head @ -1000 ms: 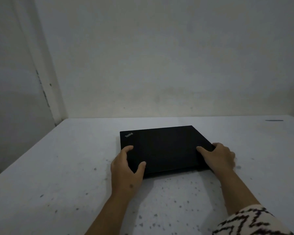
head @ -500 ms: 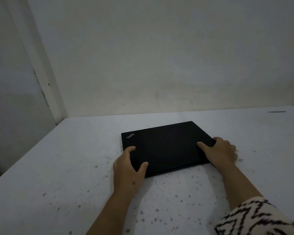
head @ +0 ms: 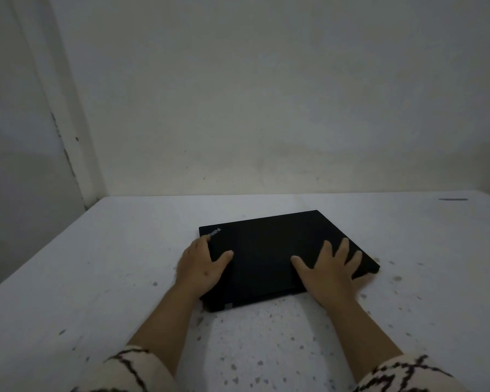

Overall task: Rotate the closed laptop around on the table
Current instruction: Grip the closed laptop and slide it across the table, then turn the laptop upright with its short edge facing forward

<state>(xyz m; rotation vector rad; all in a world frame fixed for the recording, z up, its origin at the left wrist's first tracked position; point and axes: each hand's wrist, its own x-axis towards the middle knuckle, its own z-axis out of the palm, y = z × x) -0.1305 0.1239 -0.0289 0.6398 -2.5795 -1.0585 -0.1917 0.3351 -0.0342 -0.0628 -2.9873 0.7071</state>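
A closed black laptop (head: 269, 250) lies flat on the white speckled table (head: 96, 264), turned a little so its right end sits nearer than square. Its logo is at the far left corner. My left hand (head: 201, 267) grips the laptop's left edge, thumb on the lid and fingers curled around the side. My right hand (head: 331, 267) lies flat on the lid near the right front corner, fingers spread, with the little finger side over the edge.
A pale wall (head: 266, 108) stands just behind the table's far edge. A door frame (head: 65, 137) runs down the left. A small dark mark (head: 451, 199) lies near the far right of the table. The table's left edge (head: 37, 250) slants toward me.
The laptop has swung slightly, its right front corner further right. My right hand moved from the right edge onto the lid, fingers spread. My left hand slid farther along the left edge.
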